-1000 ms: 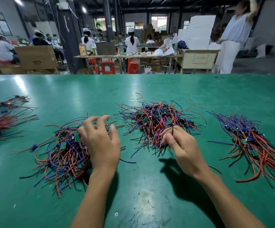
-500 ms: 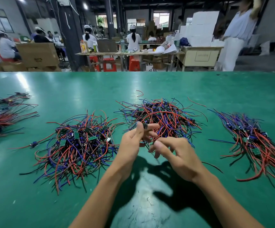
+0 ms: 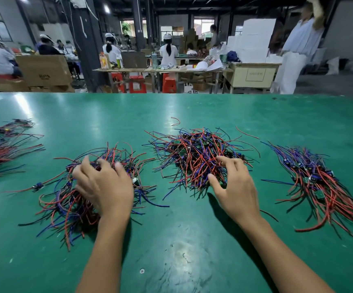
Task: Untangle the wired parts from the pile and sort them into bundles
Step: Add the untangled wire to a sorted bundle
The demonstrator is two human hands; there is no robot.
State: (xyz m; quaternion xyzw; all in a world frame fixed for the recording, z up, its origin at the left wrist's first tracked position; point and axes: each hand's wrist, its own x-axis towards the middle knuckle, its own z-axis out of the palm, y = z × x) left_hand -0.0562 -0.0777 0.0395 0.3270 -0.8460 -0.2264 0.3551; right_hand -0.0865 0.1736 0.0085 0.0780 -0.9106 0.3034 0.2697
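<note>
Green and bare in front, the bench [image 3: 171, 240] carries four heaps of red, blue and black wired parts. At the grip, the left hand [image 3: 105, 187] lies curled over the left bundle [image 3: 65, 199], likely gathering it; whether it pinches wires cannot be told. The right hand [image 3: 234, 187], fingers spread, reaches into the tangled pile [image 3: 194, 153], probably for the next part. A cardboard box [image 3: 44, 70] behind bears unreadable print

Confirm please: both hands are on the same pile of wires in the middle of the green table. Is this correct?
Not quite. The head view shows the hands on two different piles: the left hand is on the left pile, and the right hand reaches into the middle pile. The table is green, as you say.
</note>
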